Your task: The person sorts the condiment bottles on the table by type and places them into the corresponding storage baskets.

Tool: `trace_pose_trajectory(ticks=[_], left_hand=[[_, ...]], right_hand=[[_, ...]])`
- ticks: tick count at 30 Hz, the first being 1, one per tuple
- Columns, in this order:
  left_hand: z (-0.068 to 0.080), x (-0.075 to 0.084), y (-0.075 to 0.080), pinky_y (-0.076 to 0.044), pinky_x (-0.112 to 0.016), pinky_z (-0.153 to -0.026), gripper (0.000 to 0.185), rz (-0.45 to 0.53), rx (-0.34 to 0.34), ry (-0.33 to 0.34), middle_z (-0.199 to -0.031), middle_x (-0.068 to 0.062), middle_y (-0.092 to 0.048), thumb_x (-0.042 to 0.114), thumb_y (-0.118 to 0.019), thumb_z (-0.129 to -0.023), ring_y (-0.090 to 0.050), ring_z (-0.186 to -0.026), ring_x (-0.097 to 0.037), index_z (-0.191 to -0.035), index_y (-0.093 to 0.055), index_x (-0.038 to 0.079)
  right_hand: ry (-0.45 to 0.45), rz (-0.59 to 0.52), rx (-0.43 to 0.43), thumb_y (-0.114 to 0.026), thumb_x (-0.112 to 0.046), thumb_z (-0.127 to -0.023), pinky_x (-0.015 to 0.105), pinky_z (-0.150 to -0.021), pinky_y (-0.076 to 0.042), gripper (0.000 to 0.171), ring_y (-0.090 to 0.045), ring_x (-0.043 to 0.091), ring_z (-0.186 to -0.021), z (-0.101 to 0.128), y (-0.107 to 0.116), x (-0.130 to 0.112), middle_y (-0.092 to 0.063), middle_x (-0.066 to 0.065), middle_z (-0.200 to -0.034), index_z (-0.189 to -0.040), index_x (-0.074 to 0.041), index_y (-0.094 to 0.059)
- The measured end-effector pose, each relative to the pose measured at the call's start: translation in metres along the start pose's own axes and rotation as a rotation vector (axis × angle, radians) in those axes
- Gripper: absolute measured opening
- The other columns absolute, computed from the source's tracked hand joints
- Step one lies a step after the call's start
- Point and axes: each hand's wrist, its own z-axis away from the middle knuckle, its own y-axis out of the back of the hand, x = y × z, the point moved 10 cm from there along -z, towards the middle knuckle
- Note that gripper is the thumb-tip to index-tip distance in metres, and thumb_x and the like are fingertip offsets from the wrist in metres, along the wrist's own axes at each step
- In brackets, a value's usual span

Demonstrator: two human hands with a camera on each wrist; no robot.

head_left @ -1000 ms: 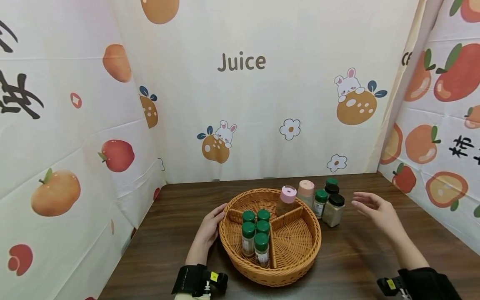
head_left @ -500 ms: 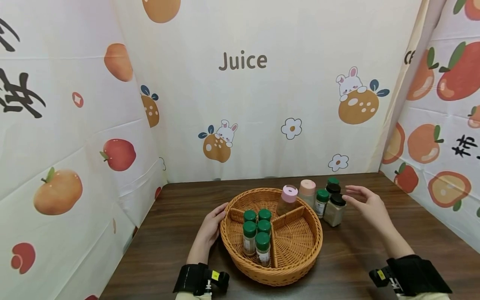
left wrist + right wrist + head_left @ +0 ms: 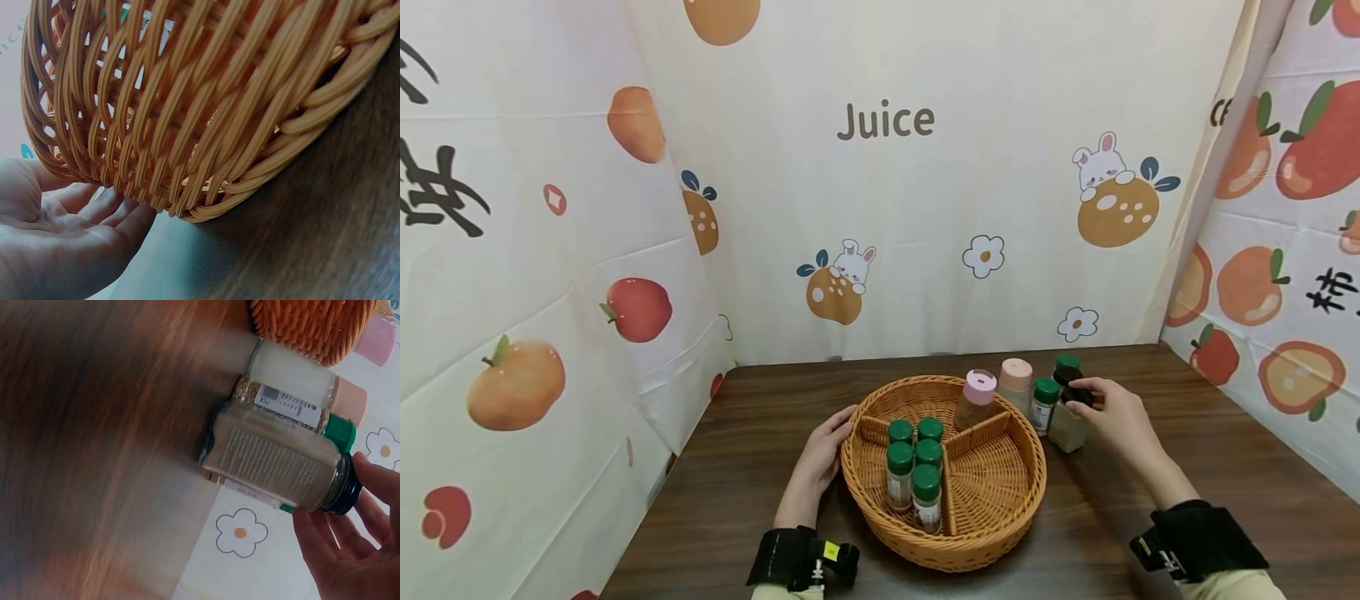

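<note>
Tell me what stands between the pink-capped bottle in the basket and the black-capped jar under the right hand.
In the head view, a peach-capped bottle and a green-capped jar stand between the pink-capped bottle and the black-capped jar.

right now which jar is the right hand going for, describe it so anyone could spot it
Start at the round wicker basket on the table; a cluster of jars stands just outside its far right rim. The black-lidded jar is the front-right one, nearest the right hand. It is squarer and wider than its green-lidded and pink-lidded neighbours.

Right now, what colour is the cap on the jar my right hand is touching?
Black; the cap of the jar shows best in the right wrist view.
</note>
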Motion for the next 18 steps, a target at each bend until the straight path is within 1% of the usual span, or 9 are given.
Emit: trace_pose_trajectory(ticks=[4,12,18], left_hand=[[0.0010,0.0015,0.0018,-0.041,-0.044,-0.115,0.045,0.000,0.005,0.002,-0.157,-0.025,-0.035,0.010,-0.039,-0.108,-0.039,-0.144,-0.039,-0.152,-0.038,0.000],[0.0023,0.0013,0.0019,-0.043,-0.043,-0.114,0.045,0.001,0.010,0.001,-0.157,-0.026,-0.035,0.011,-0.040,-0.108,-0.039,-0.143,-0.039,-0.152,-0.038,-0.001],[0.0023,0.0012,-0.0010,-0.045,-0.040,-0.112,0.045,-0.001,0.002,-0.003,-0.157,-0.025,-0.036,0.011,-0.040,-0.108,-0.041,-0.143,-0.038,-0.151,-0.039,0.000]], right_hand=[[0.026,0.019,0.027,-0.070,-0.017,-0.093,0.054,-0.077,-0.058,0.035,-0.066,0.048,-0.105,0.0003,0.0012,-0.0039,-0.063,0.033,-0.122,-0.123,0.002,-0.066],[0.057,0.047,0.037,-0.072,-0.016,-0.092,0.053,-0.075,-0.059,0.034,-0.067,0.047,-0.102,-0.0003,0.0032,-0.0071,-0.064,0.033,-0.120,-0.120,0.002,-0.068],[0.071,0.091,0.041,-0.074,-0.016,-0.089,0.054,-0.074,-0.058,0.036,-0.069,0.046,-0.099,0.0079,0.0078,-0.0095,-0.064,0.034,-0.119,-0.120,0.003,-0.069]])
